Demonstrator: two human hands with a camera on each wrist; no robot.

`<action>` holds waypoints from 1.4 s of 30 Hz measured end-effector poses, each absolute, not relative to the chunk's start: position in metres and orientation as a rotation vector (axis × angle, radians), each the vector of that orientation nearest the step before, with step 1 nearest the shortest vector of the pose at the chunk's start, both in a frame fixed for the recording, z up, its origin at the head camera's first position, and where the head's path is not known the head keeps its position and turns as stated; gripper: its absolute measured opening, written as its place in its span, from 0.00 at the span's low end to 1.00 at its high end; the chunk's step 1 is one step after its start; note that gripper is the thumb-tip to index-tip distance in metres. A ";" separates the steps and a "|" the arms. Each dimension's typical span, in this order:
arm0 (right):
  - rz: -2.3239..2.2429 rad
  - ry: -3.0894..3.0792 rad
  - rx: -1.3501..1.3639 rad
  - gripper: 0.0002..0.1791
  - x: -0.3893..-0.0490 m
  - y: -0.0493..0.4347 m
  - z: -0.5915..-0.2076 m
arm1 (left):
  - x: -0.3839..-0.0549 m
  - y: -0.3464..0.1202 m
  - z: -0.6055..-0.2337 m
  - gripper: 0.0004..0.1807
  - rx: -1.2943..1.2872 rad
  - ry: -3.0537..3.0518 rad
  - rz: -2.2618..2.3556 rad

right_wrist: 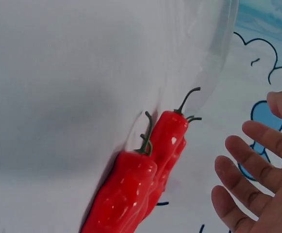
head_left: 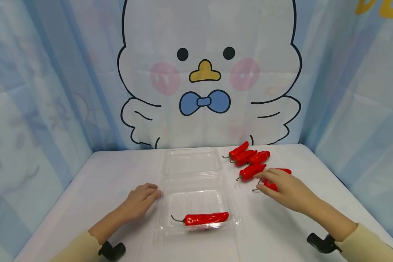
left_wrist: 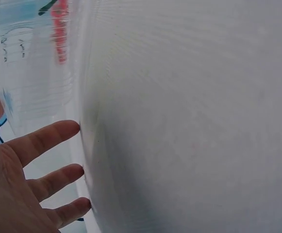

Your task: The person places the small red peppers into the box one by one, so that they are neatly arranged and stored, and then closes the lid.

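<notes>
A clear plastic clamshell box (head_left: 196, 200) lies with its lid (head_left: 191, 160) folded back. One red chili pepper (head_left: 207, 218) rests in its near part, green stem to the left. My left hand (head_left: 141, 202) is at the box's left edge, and the left wrist view shows its fingers (left_wrist: 46, 141) spread, fingertips against the white tabletop. Over a red pepper (head_left: 271, 186) at the right hovers my right hand (head_left: 286, 187), partly covering it. In the right wrist view its fingers (right_wrist: 257, 170) are loosely bent, apart from the peppers (right_wrist: 124, 189), holding nothing.
Several more red peppers (head_left: 251, 171) lie grouped at the back right of the white table (head_left: 118, 171), beside the lid. Printed curtains (head_left: 209, 131) enclose the table at the back and both sides.
</notes>
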State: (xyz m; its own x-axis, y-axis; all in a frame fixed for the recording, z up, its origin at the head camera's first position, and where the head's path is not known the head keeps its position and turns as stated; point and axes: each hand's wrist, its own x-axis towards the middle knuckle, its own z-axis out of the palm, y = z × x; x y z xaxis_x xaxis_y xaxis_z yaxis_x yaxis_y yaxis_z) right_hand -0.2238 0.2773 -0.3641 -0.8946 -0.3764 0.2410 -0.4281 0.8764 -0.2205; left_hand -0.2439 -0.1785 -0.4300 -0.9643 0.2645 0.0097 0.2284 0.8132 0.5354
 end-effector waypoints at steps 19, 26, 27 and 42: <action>0.381 -2.932 0.528 0.20 -0.248 0.323 -0.396 | -0.244 -0.178 -0.426 0.27 0.324 2.897 0.804; 0.364 -2.904 0.528 0.19 -0.252 0.331 -0.404 | -0.243 -0.178 -0.428 0.27 0.336 2.908 0.810; 0.365 -2.901 0.532 0.19 -0.252 0.331 -0.405 | -0.243 -0.179 -0.428 0.27 0.331 2.908 0.805; 0.375 -2.909 0.530 0.22 -0.261 0.330 -0.411 | -0.241 -0.180 -0.422 0.29 0.346 2.900 0.768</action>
State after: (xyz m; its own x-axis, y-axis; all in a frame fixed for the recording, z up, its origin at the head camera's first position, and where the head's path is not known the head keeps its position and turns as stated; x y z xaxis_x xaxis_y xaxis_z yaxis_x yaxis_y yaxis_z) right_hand -0.2609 0.3299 -0.4110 -0.9244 -0.3244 0.2008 -0.3647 0.9058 -0.2157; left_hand -0.2413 -0.1796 -0.4224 -0.9664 0.2503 -0.0585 0.1886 0.8450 0.5004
